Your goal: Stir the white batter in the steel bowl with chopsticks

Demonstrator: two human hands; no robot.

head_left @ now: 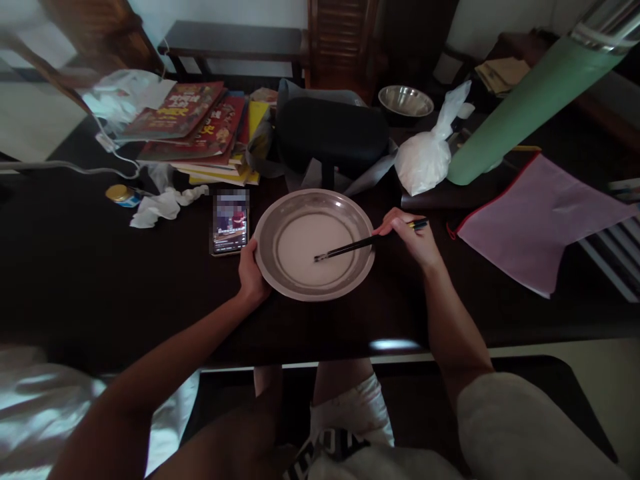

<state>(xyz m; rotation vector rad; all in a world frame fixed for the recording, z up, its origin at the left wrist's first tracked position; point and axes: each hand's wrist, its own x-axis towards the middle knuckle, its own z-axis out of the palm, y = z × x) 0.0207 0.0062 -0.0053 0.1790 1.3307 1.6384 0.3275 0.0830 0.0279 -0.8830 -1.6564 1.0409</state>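
A round metal bowl (267,267) stands on the dark table in front of me, with a pale, cloudy white content (310,243) in its bottom. My left hand (251,273) grips the bowl's left rim, thumb near the edge and the other fingers partly hidden against its side. Closed around a pair of black chopsticks (353,245) with gold bands, my right hand (407,233) is at the right rim. The chopsticks slant down to the left, and their tips are at the white content. Just left of the bowl lies a lit phone (230,223).
Behind the bowl are a dark padded object (333,130), a tied bag of white powder (424,163) and a second metal bowl (406,100). A green cylinder (530,110) and a pink pouch (530,227) are at right. Stacked books (185,127), crumpled tissue (160,207) and a small jar (123,195) occupy the left.
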